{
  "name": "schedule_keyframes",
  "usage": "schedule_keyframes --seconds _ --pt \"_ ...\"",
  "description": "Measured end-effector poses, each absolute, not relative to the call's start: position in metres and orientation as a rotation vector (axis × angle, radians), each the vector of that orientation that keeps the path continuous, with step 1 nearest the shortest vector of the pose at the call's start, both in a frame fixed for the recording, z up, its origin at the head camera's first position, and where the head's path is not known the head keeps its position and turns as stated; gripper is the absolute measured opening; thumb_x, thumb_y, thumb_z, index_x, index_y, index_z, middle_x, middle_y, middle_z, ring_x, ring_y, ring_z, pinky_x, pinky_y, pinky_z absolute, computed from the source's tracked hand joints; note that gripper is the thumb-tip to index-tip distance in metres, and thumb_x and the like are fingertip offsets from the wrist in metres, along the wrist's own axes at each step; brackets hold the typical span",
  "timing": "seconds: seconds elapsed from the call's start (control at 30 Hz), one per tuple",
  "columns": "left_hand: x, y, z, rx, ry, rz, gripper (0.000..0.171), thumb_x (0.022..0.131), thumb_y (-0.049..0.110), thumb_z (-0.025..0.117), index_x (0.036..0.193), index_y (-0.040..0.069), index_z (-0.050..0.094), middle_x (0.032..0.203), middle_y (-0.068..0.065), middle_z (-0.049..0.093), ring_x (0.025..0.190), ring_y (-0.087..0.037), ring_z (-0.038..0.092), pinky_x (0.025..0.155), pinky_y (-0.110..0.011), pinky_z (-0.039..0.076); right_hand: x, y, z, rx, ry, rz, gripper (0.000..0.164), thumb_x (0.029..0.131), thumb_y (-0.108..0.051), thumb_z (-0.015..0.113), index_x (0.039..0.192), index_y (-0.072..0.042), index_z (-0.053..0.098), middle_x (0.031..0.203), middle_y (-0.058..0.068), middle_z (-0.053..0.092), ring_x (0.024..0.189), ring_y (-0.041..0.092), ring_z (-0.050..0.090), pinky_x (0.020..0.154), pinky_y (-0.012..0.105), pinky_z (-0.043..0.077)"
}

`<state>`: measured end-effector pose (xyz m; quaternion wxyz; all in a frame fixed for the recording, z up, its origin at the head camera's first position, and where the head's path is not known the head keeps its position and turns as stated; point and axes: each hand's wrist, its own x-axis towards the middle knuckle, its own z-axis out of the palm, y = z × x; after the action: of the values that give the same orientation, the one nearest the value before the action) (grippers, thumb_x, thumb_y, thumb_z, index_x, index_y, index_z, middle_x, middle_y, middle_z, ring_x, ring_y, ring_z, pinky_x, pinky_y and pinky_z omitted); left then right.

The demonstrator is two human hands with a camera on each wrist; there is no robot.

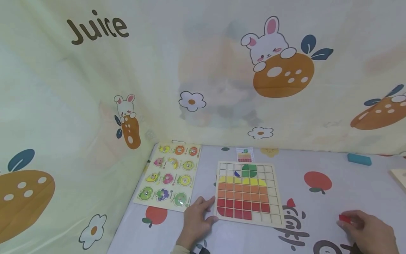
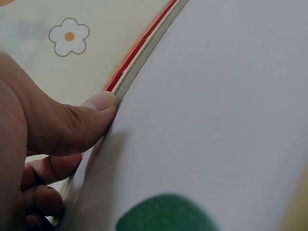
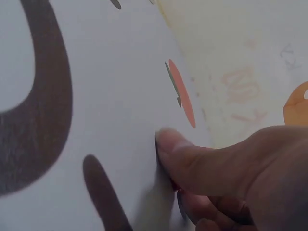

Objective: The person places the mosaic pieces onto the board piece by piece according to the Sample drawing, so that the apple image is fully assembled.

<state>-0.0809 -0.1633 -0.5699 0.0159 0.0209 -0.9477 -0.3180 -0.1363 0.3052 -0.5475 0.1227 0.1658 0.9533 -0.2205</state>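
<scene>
A square wooden grid board [image 1: 275, 197] lies on the table cloth, with rows of red, orange and yellow pieces, a green group [image 1: 249, 171] and a small blue piece [image 1: 237, 174]. My left hand [image 1: 197, 218] touches the board's lower left corner. Its thumb [image 2: 98, 108] rests against the edge in the left wrist view. Off to the right, my right hand [image 1: 369, 229] pinches a small red puzzle piece [image 1: 344, 218] between thumb and fingers just over the cloth. That piece is mostly hidden in the right wrist view. Some lower right cells hold no piece.
A fruit picture board [image 1: 165, 178] lies left of the grid. Behind the grid is a small pattern card [image 1: 245, 154]. One loose-looking red shape [image 1: 290, 202] lies right of the grid. A teal block [image 1: 359, 159] and a pale board edge [image 1: 399, 176] are farther right.
</scene>
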Motion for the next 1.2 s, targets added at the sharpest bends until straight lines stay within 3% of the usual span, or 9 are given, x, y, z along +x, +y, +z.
schedule_keyframes --seconds 0.3,0.6,0.77,0.97,1.2 --pt "-0.08 -0.162 -0.568 0.093 -2.956 -0.964 0.061 0.084 0.03 0.086 0.143 0.027 0.068 0.088 0.015 0.049 0.069 0.001 0.037 0.067 -0.02 0.034 -0.133 0.312 -0.56 0.525 2.814 -0.706 0.056 0.084 -0.016 0.09 0.114 0.014 0.054 0.085 0.025 0.064 0.077 0.032 0.056 0.06 0.036 0.051" --pt "-0.08 -0.163 -0.567 0.08 -2.955 -1.0 0.062 0.084 0.028 0.085 0.143 0.025 0.068 0.088 0.015 0.048 0.07 0.002 0.037 0.067 -0.02 0.035 -0.126 0.305 -0.56 0.504 2.916 -0.909 0.044 0.099 -0.015 0.076 0.134 0.003 0.055 0.075 0.01 0.063 0.068 0.025 0.05 0.054 0.027 0.041" --pt "-0.081 -0.163 -0.566 0.09 -2.951 -1.023 0.062 0.084 0.028 0.085 0.144 0.025 0.068 0.087 0.016 0.048 0.07 0.002 0.037 0.067 -0.019 0.035 -0.127 0.288 -0.556 0.63 2.935 -1.113 0.043 0.098 -0.023 0.078 0.134 -0.002 0.065 0.083 0.019 0.075 0.06 0.006 0.052 0.053 0.017 0.042" --pt "-0.079 -0.164 -0.568 0.065 -2.93 -1.017 0.062 0.084 0.026 0.086 0.143 0.024 0.068 0.087 0.015 0.048 0.07 0.002 0.037 0.067 -0.02 0.035 -0.133 0.262 -0.554 0.764 2.724 -1.233 0.066 0.089 -0.04 0.086 0.144 -0.009 0.064 0.111 0.019 0.079 0.074 0.004 0.067 0.057 0.012 0.045" --pt "-0.08 -0.164 -0.569 0.063 -2.926 -1.031 0.062 0.084 0.027 0.086 0.144 0.025 0.068 0.088 0.016 0.048 0.071 0.002 0.038 0.068 -0.02 0.036 -0.132 0.23 -0.549 0.582 2.59 -1.294 0.074 0.089 -0.05 0.084 0.149 -0.014 0.059 0.122 0.014 0.078 0.103 0.025 0.076 0.076 0.031 0.054"
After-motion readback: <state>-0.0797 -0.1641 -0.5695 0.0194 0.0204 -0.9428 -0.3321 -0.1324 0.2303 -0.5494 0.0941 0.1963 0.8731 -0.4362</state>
